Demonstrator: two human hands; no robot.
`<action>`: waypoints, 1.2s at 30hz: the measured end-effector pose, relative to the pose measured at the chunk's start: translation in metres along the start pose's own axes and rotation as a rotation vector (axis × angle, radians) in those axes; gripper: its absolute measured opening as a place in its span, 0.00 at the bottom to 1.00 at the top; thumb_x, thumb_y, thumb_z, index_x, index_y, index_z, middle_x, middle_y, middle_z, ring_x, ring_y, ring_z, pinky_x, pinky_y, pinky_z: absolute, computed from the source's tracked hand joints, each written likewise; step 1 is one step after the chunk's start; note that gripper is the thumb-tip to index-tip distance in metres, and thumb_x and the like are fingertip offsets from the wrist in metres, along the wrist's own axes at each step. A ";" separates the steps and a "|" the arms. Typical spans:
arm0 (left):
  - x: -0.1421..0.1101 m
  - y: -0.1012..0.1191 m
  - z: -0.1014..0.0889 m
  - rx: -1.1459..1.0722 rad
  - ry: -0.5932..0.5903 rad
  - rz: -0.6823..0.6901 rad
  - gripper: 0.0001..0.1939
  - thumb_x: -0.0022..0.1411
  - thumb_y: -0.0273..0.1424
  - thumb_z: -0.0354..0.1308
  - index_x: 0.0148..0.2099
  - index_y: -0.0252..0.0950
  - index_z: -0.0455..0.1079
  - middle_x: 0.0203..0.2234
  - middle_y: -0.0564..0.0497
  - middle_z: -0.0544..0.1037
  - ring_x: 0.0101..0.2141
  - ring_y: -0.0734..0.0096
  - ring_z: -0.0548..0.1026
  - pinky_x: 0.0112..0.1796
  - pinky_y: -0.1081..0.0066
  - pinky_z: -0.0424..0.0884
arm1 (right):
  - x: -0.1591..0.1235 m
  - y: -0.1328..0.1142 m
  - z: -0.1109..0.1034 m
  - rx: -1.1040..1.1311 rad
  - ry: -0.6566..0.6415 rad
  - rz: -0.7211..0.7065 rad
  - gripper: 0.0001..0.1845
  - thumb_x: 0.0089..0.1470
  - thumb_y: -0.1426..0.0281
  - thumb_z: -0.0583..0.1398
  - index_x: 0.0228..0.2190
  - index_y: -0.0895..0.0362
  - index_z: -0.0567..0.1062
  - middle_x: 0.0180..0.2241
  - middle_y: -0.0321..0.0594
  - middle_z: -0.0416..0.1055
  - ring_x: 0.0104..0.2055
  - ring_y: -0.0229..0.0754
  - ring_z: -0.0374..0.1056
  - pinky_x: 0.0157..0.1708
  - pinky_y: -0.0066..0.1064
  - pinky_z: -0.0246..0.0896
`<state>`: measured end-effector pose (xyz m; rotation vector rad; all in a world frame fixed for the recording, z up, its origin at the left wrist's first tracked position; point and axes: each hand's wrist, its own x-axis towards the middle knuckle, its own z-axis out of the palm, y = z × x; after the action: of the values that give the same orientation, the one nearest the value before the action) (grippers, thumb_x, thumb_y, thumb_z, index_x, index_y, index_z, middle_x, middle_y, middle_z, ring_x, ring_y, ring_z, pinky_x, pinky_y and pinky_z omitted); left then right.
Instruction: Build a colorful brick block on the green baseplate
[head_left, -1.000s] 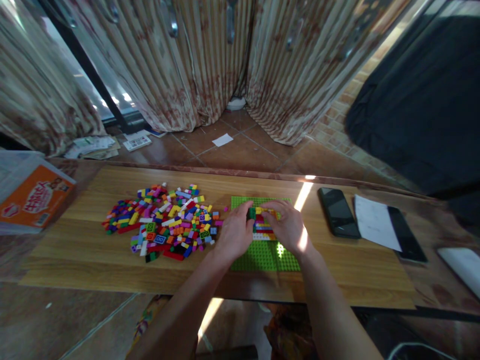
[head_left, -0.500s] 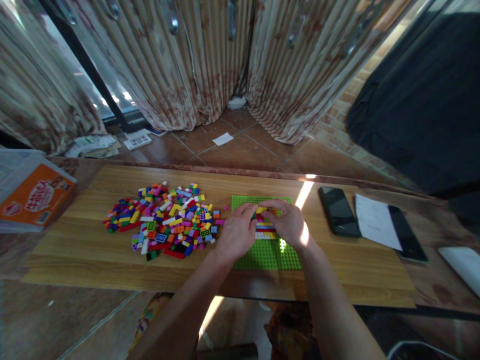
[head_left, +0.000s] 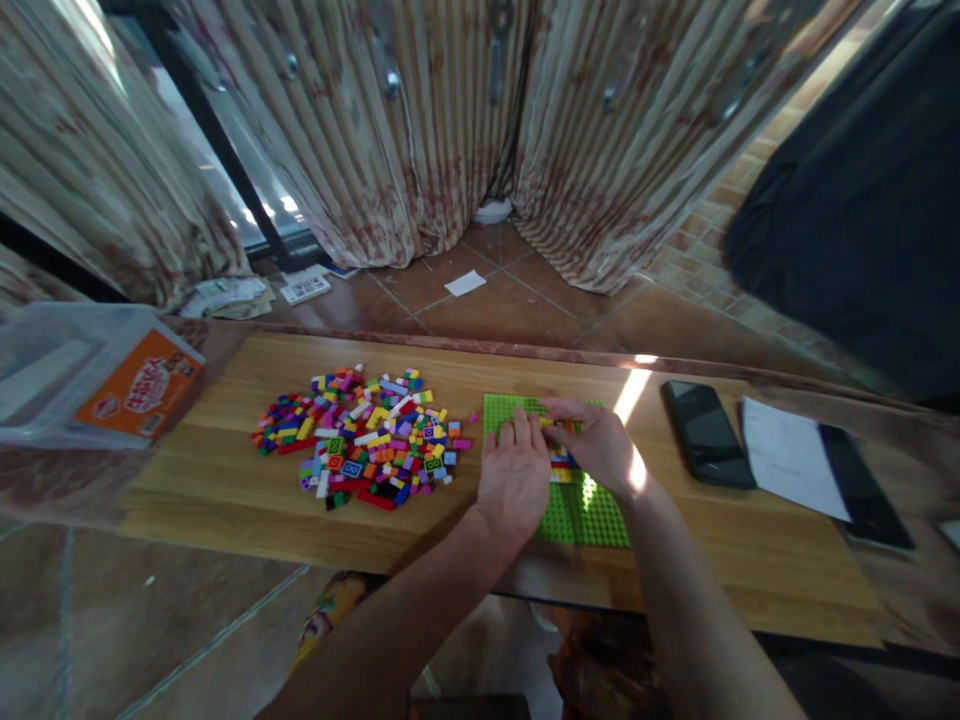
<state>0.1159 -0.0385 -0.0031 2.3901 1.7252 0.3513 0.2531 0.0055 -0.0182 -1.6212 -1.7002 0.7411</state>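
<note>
The left hand (head_left: 516, 480) lies palm down, fingers stretched forward and close together, over the built bricks (head_left: 564, 468); whether it grips one underneath, I cannot tell. The right hand (head_left: 600, 445) curves in from the other side, thumb and fingers bent at the same bricks, and its pinch is hidden too. Those bricks sit in rows on the green plate (head_left: 607, 525), partly covered by both hands. Uneven pressing from the left fingers could tip a brick or seat it a stud off, and a sideways nudge from the right could loosen a neighbour; with the view so blocked, a poor fit might pass unnoticed. The plate lies on the table (head_left: 225, 510), and a hard push could slide it. Just left of it spread the loose bricks (head_left: 375, 440), in no container, so a sweep of the left forearm might scatter them. Beyond the table's left end stands a clear tub (head_left: 45, 430) with an orange label (head_left: 142, 385); a pale shape shows through, its nature unclear.
</note>
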 end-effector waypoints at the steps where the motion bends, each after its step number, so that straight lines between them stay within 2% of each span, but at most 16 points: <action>1: 0.000 0.000 0.002 -0.006 0.008 -0.003 0.24 0.66 0.22 0.43 0.62 0.25 0.61 0.60 0.29 0.64 0.51 0.47 0.71 0.47 0.49 0.70 | 0.000 0.001 0.000 -0.011 0.002 0.003 0.17 0.47 0.67 0.63 0.42 0.52 0.80 0.35 0.39 0.80 0.38 0.46 0.76 0.44 0.40 0.71; 5: -0.002 -0.004 0.005 -0.016 0.020 -0.009 0.23 0.66 0.23 0.43 0.62 0.26 0.60 0.60 0.32 0.64 0.50 0.51 0.72 0.45 0.54 0.71 | -0.001 0.006 0.002 -0.037 0.034 -0.031 0.17 0.47 0.68 0.63 0.42 0.51 0.80 0.36 0.38 0.80 0.39 0.47 0.76 0.46 0.42 0.70; 11: -0.005 -0.014 0.007 -0.108 0.053 0.018 0.23 0.68 0.34 0.47 0.62 0.29 0.60 0.60 0.36 0.65 0.51 0.51 0.71 0.48 0.54 0.69 | -0.002 0.013 0.002 0.034 -0.005 -0.010 0.19 0.47 0.66 0.64 0.44 0.53 0.78 0.37 0.40 0.79 0.41 0.48 0.75 0.48 0.44 0.68; 14: -0.005 -0.019 0.009 -0.190 0.076 0.022 0.25 0.67 0.34 0.49 0.63 0.31 0.57 0.60 0.37 0.65 0.54 0.51 0.69 0.51 0.53 0.67 | 0.000 0.016 -0.001 0.155 -0.028 0.013 0.21 0.49 0.62 0.63 0.45 0.55 0.77 0.38 0.42 0.79 0.42 0.46 0.75 0.47 0.43 0.69; 19: -0.002 -0.026 0.006 -0.344 0.089 0.004 0.30 0.65 0.32 0.52 0.66 0.28 0.51 0.58 0.36 0.66 0.57 0.53 0.66 0.56 0.56 0.64 | 0.001 0.013 -0.002 0.266 0.049 0.096 0.20 0.53 0.58 0.61 0.42 0.57 0.78 0.39 0.44 0.79 0.40 0.45 0.75 0.43 0.40 0.71; 26: -0.002 -0.025 0.007 -0.260 0.060 0.030 0.24 0.66 0.32 0.49 0.62 0.29 0.59 0.58 0.37 0.67 0.56 0.53 0.68 0.54 0.56 0.65 | 0.001 0.012 0.007 0.183 0.053 0.095 0.14 0.49 0.61 0.63 0.36 0.55 0.81 0.36 0.41 0.80 0.40 0.46 0.75 0.47 0.40 0.69; 31: -0.002 -0.025 0.011 -0.193 0.083 0.043 0.24 0.67 0.33 0.48 0.62 0.30 0.58 0.58 0.37 0.67 0.54 0.53 0.69 0.53 0.56 0.67 | 0.004 0.017 0.008 0.202 0.038 0.123 0.15 0.47 0.60 0.64 0.37 0.53 0.81 0.37 0.39 0.80 0.41 0.47 0.75 0.45 0.38 0.70; 36: -0.004 -0.029 0.013 -0.257 0.119 0.063 0.23 0.65 0.33 0.50 0.61 0.31 0.60 0.57 0.38 0.69 0.55 0.54 0.69 0.54 0.56 0.67 | 0.005 0.019 0.007 0.204 0.004 0.140 0.17 0.46 0.61 0.64 0.38 0.53 0.81 0.35 0.39 0.80 0.41 0.48 0.75 0.45 0.39 0.70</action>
<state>0.0922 -0.0329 -0.0240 2.2808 1.5441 0.6921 0.2596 0.0122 -0.0369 -1.6079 -1.4664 0.9469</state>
